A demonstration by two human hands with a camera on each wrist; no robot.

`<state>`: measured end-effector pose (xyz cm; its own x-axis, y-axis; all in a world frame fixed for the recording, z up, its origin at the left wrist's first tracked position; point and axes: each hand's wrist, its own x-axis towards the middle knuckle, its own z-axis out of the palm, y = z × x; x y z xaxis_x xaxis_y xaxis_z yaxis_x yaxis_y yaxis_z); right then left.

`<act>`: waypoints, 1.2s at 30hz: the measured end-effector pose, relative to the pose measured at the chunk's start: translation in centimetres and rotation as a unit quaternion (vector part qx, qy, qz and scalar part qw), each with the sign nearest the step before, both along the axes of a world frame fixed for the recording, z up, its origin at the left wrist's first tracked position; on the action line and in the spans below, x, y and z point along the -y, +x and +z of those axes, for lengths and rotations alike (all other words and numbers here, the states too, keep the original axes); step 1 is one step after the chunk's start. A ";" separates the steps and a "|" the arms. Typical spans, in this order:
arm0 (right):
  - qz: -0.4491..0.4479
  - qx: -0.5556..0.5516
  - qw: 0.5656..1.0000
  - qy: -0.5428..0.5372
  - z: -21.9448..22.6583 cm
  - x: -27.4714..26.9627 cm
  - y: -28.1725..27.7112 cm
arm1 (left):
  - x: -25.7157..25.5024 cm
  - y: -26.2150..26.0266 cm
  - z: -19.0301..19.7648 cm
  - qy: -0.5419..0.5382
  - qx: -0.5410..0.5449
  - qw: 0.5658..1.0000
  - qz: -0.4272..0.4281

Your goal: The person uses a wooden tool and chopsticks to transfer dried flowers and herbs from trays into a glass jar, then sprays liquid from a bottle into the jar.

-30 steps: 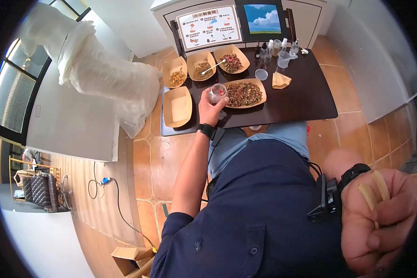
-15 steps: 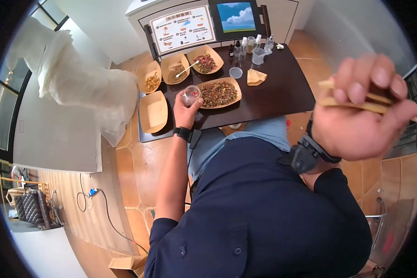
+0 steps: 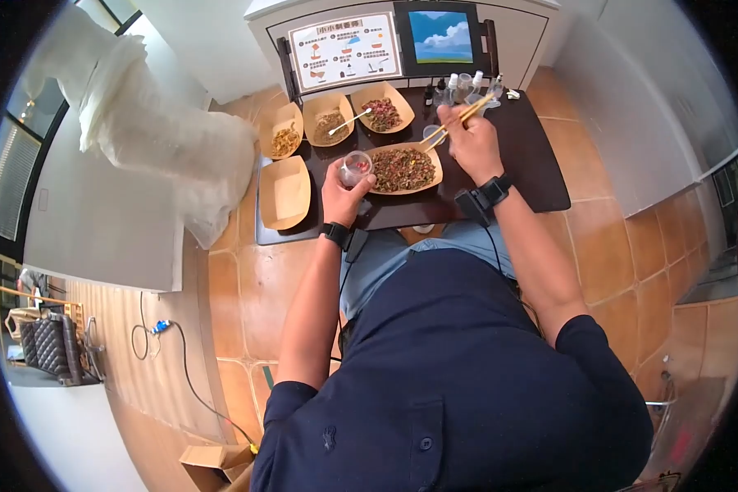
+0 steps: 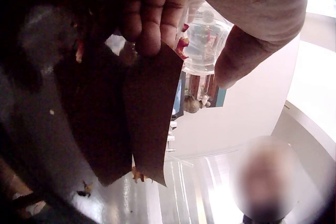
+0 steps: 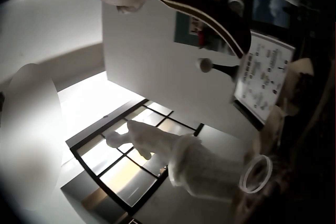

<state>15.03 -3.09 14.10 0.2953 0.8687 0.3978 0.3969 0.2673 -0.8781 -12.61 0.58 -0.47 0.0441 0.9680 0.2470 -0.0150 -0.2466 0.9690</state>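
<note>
My left hand (image 3: pixel 341 201) holds a small clear plastic cup (image 3: pixel 356 170) beside the near tray's left end. A few reddish dried bits (image 4: pixel 182 48) show through the cup's wall in the left wrist view. My right hand (image 3: pixel 477 148) pinches light wooden tongs (image 3: pixel 478 107) above the table, their tips pointing down and left at the tray's upper right edge. That paper tray (image 3: pixel 438 175) is filled with mixed dried herbs and petals (image 3: pixel 402 170). In the right wrist view the tongs (image 5: pixel 212 23) appear as a dark curved strip, and most of the right hand is hidden.
Behind stand three paper trays of dried material, a white stick (image 3: pixel 349 122) across two of them. Another paper tray (image 3: pixel 285 194) sits left. Small bottles (image 3: pixel 453 82) and a clear round lid (image 3: pixel 433 135) lie at the back right. An instruction board (image 3: pixel 346 51) stands behind.
My right hand has come forward from beside the body, up past the camera, and over the table with the tongs. The left hand keeps holding the cup at the same place.
</note>
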 end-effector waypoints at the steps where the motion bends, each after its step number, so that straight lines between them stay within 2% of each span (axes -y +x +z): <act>1: 0.043 -0.024 0.994 -0.101 -0.9 -0.1 0.2 | -0.2 -0.1 -0.1 0.009 -0.019 1.000 0.004; 4: 0.078 -0.056 0.984 -0.153 -3.4 -0.3 1.1 | 0.2 -0.1 0.6 -0.005 -0.036 0.999 0.004; 5: 0.061 -0.056 0.981 -0.175 -4.1 -0.4 1.4 | 0.3 -0.2 0.9 -0.002 -0.068 0.998 -0.002; 10: 0.069 -0.036 0.981 -0.176 -6.8 -1.3 3.0 | 0.3 -0.3 0.9 -0.018 -0.059 0.998 -0.004; 13: 0.071 -0.012 0.983 -0.167 -7.3 -1.4 3.2 | 0.5 -0.2 1.2 -0.022 -0.067 0.997 -0.004; 15: 0.068 -0.045 0.985 -0.153 -7.1 -1.4 2.8 | 0.4 0.0 0.9 -0.015 -0.030 0.999 0.008; 18: 0.051 -0.077 0.986 -0.141 -6.7 -1.3 1.9 | 0.3 -0.2 0.8 -0.011 -0.043 0.999 -0.013; 27: 0.047 -0.080 0.984 -0.154 -7.3 -2.4 1.1 | 0.5 -0.2 1.4 -0.025 -0.050 0.998 0.011; 36: 0.073 -0.126 0.977 -0.159 -8.6 -2.8 1.0 | 0.6 -0.2 1.5 -0.010 -0.058 0.998 -0.004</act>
<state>16.08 -0.26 5.45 0.2127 0.9766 0.0318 0.1360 0.0026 -0.9907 -12.86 -0.06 1.08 0.0782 0.9724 0.2199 0.0960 -0.2269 0.9692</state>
